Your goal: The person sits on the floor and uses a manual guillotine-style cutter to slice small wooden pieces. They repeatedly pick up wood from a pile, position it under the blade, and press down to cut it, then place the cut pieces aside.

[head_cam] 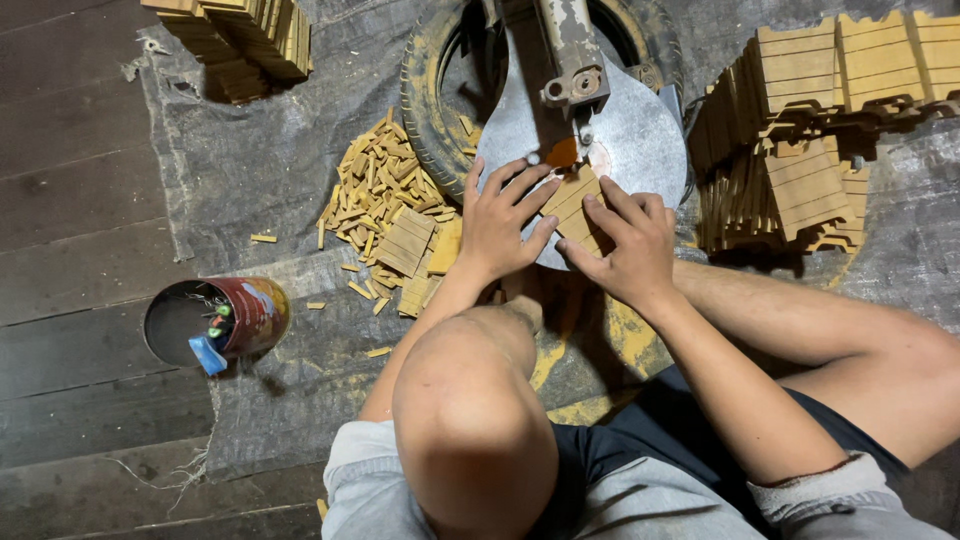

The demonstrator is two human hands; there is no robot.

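Note:
A small grooved wooden piece [572, 203] lies flat on a round grey metal plate [640, 140] in front of me. My left hand [503, 220] rests on the plate with fingers spread, its fingertips touching the piece's left edge. My right hand [628, 240] presses on the piece from the right and below, its fingers lying over it. A metal arm with a bolt [575, 70] stands over the plate just beyond the piece. My bare knee [470, 400] rises below the hands.
An old tyre [425, 90] lies under the plate. Wooden offcuts [385, 190] are heaped at its left. Stacks of grooved wooden pieces [800, 130] stand right and at the top left [245, 40]. A red tin [225, 320] with small items lies on the plank floor.

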